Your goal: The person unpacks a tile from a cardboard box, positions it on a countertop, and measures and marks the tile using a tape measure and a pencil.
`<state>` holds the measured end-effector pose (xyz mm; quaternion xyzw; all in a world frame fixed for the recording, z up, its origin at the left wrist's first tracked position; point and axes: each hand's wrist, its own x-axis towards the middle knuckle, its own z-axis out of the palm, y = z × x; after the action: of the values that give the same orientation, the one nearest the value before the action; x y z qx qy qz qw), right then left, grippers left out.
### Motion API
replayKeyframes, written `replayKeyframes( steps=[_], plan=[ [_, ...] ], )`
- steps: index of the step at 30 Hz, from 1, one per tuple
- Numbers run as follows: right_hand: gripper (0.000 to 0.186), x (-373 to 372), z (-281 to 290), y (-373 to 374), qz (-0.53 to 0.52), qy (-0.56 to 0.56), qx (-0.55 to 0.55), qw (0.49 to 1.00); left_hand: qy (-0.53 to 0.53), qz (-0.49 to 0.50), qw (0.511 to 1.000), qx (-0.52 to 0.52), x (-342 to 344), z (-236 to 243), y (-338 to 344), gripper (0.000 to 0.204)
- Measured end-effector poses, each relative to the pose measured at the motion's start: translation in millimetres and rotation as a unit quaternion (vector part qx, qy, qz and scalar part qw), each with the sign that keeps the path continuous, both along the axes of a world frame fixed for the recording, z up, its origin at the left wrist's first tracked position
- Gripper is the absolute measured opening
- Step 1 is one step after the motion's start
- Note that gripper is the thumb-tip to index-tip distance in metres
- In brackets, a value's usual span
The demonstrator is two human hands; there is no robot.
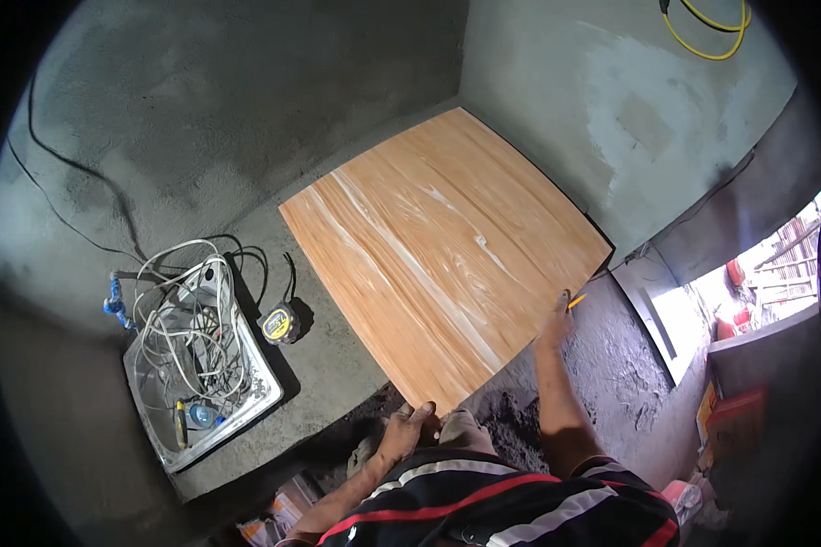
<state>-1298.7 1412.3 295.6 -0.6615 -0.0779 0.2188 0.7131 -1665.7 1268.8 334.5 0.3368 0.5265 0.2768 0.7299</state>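
A large square wood-grain panel (447, 246) lies flat on the grey concrete ledge, its far corner close to where the two walls meet. My left hand (406, 432) is closed on the panel's near edge, with the thumb against it and the other fingers mostly hidden. At the panel's right edge, my right hand (555, 321) holds a yellow pencil (576, 301) that sticks out to the right past the fingers. A black and yellow tape measure (279, 325) rests on the ledge, left of the panel.
Left on the ledge (328, 383) stands a white sink (260, 401) filled with tangled cable (196, 328) and a yellow-handled tool (181, 424). Beside it is a blue tap (116, 303). A yellow cable (716, 55) hangs on the right wall. Red boxes (737, 424) stand at lower right.
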Motion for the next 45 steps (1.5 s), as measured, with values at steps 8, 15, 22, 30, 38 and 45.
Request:
replayKeyframes(
  steps=[8, 15, 22, 30, 38, 45],
  plan=[
    [0.051, 23, -22, 39, -0.028, -0.047, -0.1, 0.994, -0.06, 0.035, 0.998, 0.003, 20, 26, 24, 0.027],
    [0.063, 21, 0, 35, 0.056, 0.055, 0.079, 0.994, -0.053, 0.021, 0.996, -0.075, 12, 36, 36, 0.034],
    [0.074, 43, 5, 33, 0.163, 0.174, 0.134, 0.962, -0.019, 0.017, 0.999, -0.041, 0, 35, 33, 0.045],
    [0.075, 93, -29, 32, 0.209, 0.121, 0.105, 0.965, -0.056, 0.114, 0.992, 0.008, 18, 5, 22, 0.03],
    [0.074, 73, -12, 38, 0.199, 0.114, 0.092, 0.969, -0.008, 0.146, 0.989, 0.003, 24, 36, 27, 0.032],
    [0.062, 59, -7, 31, 0.158, 0.126, 0.082, 0.976, -0.031, 0.184, 0.982, -0.001, 27, 47, 21, 0.029]
  ],
)
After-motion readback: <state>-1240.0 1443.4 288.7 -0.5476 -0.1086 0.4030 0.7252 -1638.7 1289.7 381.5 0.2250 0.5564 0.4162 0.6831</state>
